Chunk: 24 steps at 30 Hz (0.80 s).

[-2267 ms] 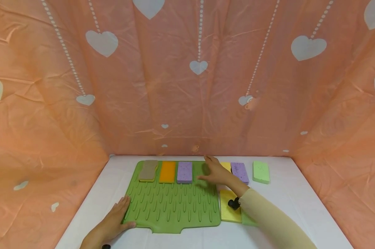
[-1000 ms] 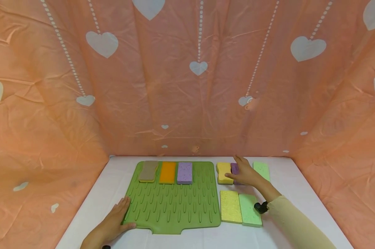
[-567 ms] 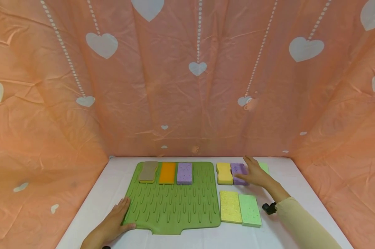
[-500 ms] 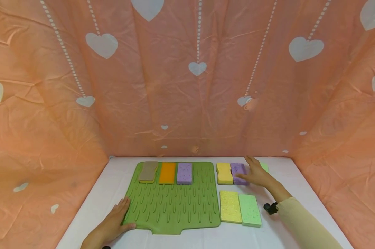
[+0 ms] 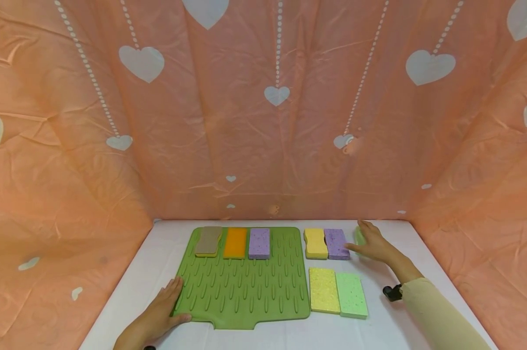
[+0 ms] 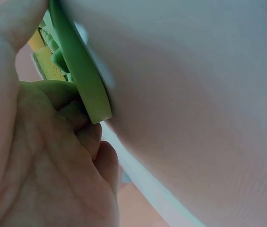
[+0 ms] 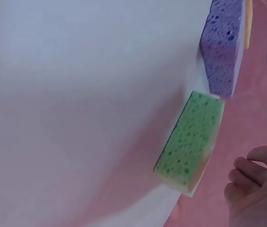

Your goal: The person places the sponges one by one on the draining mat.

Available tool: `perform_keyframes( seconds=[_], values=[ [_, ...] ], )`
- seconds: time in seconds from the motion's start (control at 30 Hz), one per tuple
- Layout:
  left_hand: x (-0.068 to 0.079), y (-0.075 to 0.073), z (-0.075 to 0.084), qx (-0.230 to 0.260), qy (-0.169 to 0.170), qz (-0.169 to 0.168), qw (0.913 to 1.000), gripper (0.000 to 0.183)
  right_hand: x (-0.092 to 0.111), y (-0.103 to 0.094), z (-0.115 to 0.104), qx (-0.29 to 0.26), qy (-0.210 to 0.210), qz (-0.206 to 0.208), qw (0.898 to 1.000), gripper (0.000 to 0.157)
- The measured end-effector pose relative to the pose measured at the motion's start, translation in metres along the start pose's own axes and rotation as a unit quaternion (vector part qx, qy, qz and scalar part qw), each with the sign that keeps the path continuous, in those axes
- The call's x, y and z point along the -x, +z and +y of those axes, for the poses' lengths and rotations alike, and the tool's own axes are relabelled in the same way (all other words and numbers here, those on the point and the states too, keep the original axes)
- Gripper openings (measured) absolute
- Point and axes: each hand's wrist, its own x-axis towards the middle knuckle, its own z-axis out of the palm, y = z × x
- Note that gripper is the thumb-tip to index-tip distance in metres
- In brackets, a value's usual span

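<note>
At the left front corner of a green ridged mat (image 5: 246,291), my left hand (image 5: 160,308) rests with its fingers along the side and its thumb by the front edge. The left wrist view shows those fingers touching the mat's rim (image 6: 83,71). Over at the back right, my right hand (image 5: 375,248) hovers above a light green sponge (image 5: 359,236), partly covering it in the head view. The right wrist view shows a gap between this hand (image 7: 261,189) and the green sponge (image 7: 190,137). Beside it lies a purple sponge (image 5: 336,244), near my right thumb.
Along the mat's back edge lie a grey-topped yellow sponge (image 5: 208,241), an orange sponge (image 5: 235,243) and a lilac sponge (image 5: 259,243). Right of the mat are a notched yellow sponge (image 5: 315,244), a flat yellow sponge (image 5: 324,290) and another green sponge (image 5: 351,295).
My right hand has moved from the mat's back right to the right, past the yellow and purple sponges, to the far green sponge. The left hand and sponges have stayed put.
</note>
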Motion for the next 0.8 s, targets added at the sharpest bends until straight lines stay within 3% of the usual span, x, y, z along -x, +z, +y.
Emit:
perform_keyframes(
  seconds=[0.23, 0.43, 0.7, 0.8],
  values=[
    [-0.003, 0.001, -0.006, -0.019, -0.012, -0.001, 0.9998, 0.119, 0.003, -0.002, 0.013, 0.006, 0.007, 0.006, 1.0, 0.114],
    [-0.002, 0.0, -0.004, 0.003, -0.014, -0.003, 0.9999, 0.119, 0.005, -0.004, 0.021, 0.009, 0.04, -0.007, 0.999, 0.115],
    [0.0, -0.011, 0.024, -0.002, -0.056, -0.039, 0.9977, 0.114, 0.007, -0.006, 0.029, 0.002, 0.054, -0.016, 0.998, 0.116],
    [0.0, -0.008, 0.018, 0.011, -0.048, -0.029, 0.9984, 0.115, 0.007, -0.004, 0.032, 0.001, 0.061, -0.019, 0.998, 0.118]
  ],
)
